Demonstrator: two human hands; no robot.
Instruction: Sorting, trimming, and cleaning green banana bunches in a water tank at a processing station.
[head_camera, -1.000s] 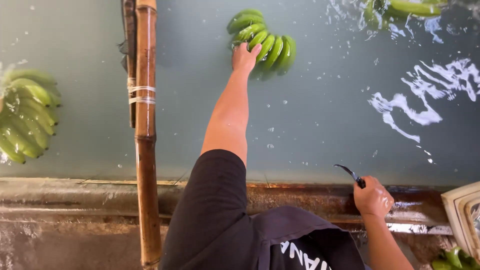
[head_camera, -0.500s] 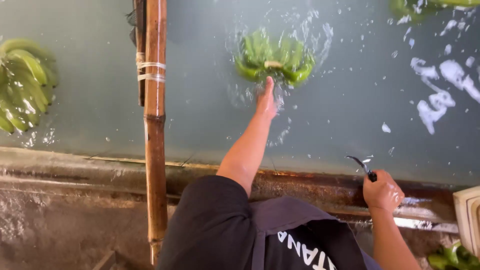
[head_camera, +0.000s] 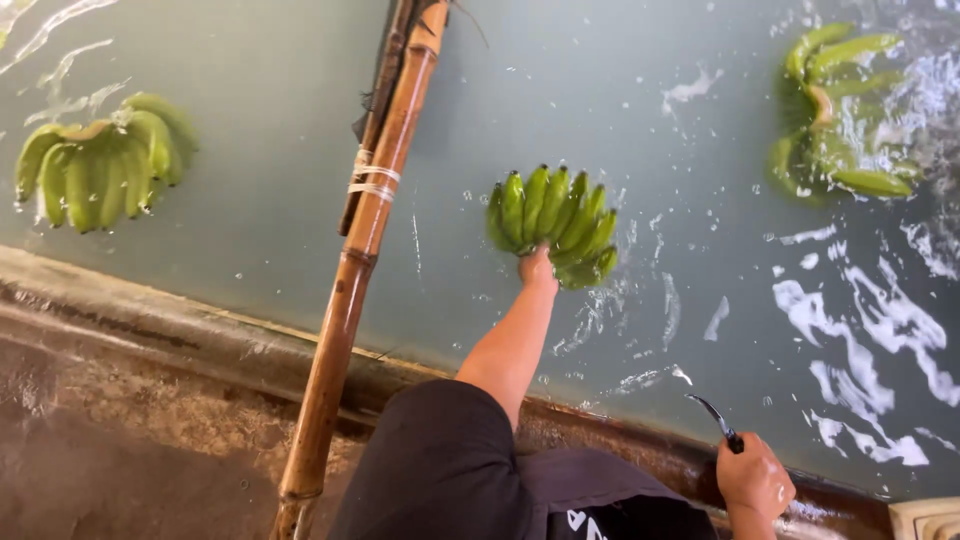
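Half a second ago the bunch of green bananas (head_camera: 553, 226) floated loose just beyond the fingertips, with water splashing around it; now the left hand (head_camera: 537, 270) has closed on its stem end and holds it at the surface. The bunch sits near the middle of the view, fanned toward 12 o'clock from the hand, and the splash has settled to small ripples at 5 o'clock of it.

The right hand (head_camera: 754, 479) stays at the rim, low at 5 o'clock, fist wrapped around the handle of a small curved dark-bladed knife (head_camera: 717, 419) whose tip points up toward 11 o'clock.

The container is a large water-filled wash tank with a worn, brownish concrete rim (head_camera: 200, 330). In its grey-green water float two other bunches: one at 10 o'clock (head_camera: 100, 165), well apart from the held one, and a looser cluster at 2 o'clock (head_camera: 835, 110) amid churned water. A long brown bamboo pole (head_camera: 365, 240) bound with pale cord lies across the rim, running from 7 o'clock toward 12.
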